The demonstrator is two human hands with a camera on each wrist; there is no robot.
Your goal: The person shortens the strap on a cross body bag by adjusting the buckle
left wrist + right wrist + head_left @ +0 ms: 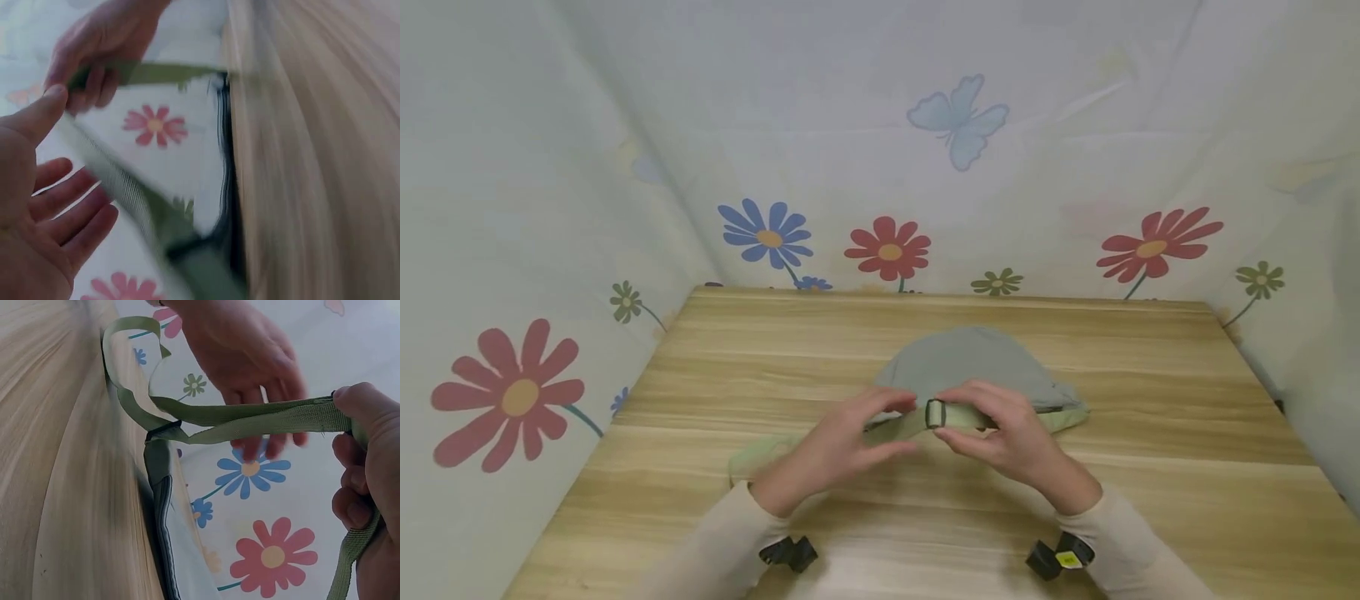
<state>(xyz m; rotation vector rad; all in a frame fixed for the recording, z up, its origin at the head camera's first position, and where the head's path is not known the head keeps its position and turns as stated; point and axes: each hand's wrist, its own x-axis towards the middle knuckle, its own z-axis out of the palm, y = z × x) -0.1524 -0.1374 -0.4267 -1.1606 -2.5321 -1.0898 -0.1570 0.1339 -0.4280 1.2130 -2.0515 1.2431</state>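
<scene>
A grey, half-round waist bag lies on the table, its green webbing strap raised along the near side. My right hand pinches the strap at its black slider buckle, thumb below and fingers above; in the right wrist view its other fingers curl round the webbing. Facing it across the strap is my left hand, thumb and fingers spread apart. In the left wrist view the left thumb reaches the strap near the right hand; whether it touches cannot be told. A dark zipper edges the bag.
The wood-grain table carries the bag near its middle. Behind and beside it hangs a pale cloth printed with flowers and a butterfly. A loose strap loop trails left under the left wrist. Small black devices sit at both wrists.
</scene>
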